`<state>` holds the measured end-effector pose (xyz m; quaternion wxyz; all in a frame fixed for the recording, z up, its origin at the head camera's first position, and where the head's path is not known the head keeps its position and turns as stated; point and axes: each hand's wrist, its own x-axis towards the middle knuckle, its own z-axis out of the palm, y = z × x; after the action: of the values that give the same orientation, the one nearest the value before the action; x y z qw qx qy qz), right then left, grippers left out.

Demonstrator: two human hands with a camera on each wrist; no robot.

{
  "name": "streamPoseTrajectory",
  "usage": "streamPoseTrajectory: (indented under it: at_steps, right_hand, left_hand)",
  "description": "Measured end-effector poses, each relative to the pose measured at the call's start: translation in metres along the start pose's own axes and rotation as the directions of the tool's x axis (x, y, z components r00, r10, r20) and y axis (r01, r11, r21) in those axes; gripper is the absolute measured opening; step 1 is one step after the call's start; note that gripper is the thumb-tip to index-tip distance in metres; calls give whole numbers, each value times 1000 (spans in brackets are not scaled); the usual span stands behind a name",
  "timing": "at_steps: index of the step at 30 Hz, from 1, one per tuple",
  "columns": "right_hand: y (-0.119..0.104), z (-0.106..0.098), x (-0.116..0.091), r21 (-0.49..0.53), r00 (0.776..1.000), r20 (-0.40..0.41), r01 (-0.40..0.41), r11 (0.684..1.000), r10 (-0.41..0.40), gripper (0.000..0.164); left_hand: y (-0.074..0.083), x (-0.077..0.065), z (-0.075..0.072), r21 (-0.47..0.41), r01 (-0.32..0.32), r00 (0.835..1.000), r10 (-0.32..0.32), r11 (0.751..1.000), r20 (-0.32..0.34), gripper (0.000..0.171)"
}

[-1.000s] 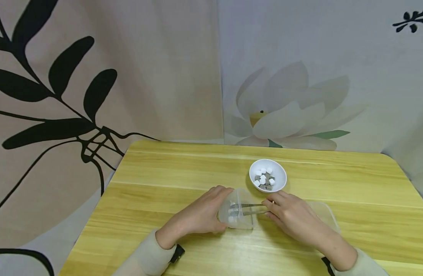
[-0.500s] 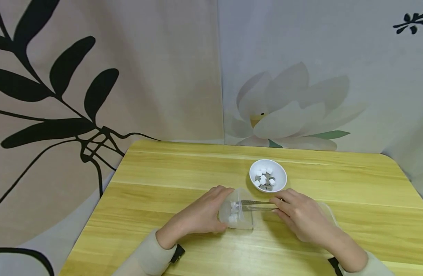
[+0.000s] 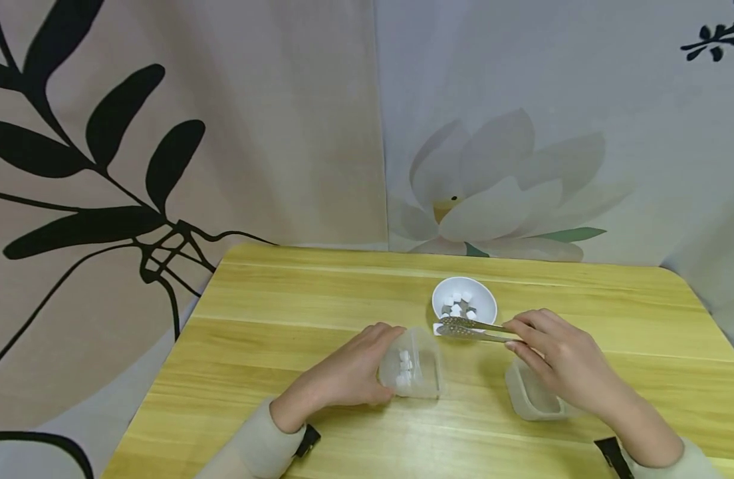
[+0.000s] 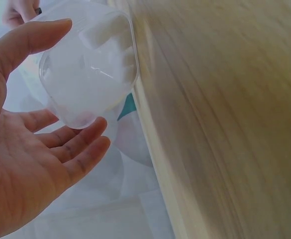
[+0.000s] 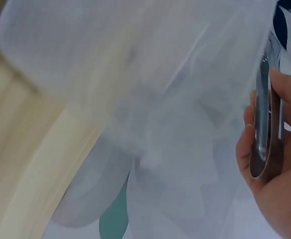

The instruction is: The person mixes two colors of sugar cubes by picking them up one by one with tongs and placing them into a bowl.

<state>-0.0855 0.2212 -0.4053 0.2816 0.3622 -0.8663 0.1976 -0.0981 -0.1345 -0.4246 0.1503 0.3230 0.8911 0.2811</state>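
My left hand (image 3: 355, 369) grips a clear plastic container (image 3: 425, 362) tipped on its side, its mouth facing right. Several white cubes (image 3: 405, 372) lie inside it. In the left wrist view thumb and fingers hold the container (image 4: 80, 74) from two sides. My right hand (image 3: 561, 356) pinches metal tongs (image 3: 477, 327); in the right wrist view the bent end of the tongs (image 5: 264, 164) sits by the palm. A white cube (image 3: 437, 328) shows at the tong tips, which overlap the front rim of a white bowl (image 3: 447, 291). White and grey-brown cubes (image 3: 456, 311) lie in the bowl.
A second translucent container (image 3: 534, 407) stands on the table beneath my right hand, partly covered by it. The wooden table (image 3: 283, 286) ends at a printed curtain (image 3: 283, 133) behind. In the right wrist view, blurred translucent plastic (image 5: 135, 64) fills much of the picture.
My right hand has drawn the tongs out of the tilted container and moved them right and back to the bowl's front rim, with a white cube at their tips. My left hand stays put.
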Motion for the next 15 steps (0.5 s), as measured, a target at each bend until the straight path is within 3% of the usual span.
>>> streamPoseTrajectory:
  at_steps: [11,13,15]
  right_hand:
    - [30,-10,-10,-78,991,4,-132,988,133,65]
    - [33,-10,-13,-83,989,13,-149,985,151,59]
    - [34,-10,-15,-94,983,28,-176,980,180,39]
  left_hand:
    - [-1,0,0,-1,-4,1000,4,1000,-3,100]
    - [0,0,0,-4,-2,1000,2,1000,-3,99]
    - [0,0,-1,-5,0,1000,0,1000,-2,99]
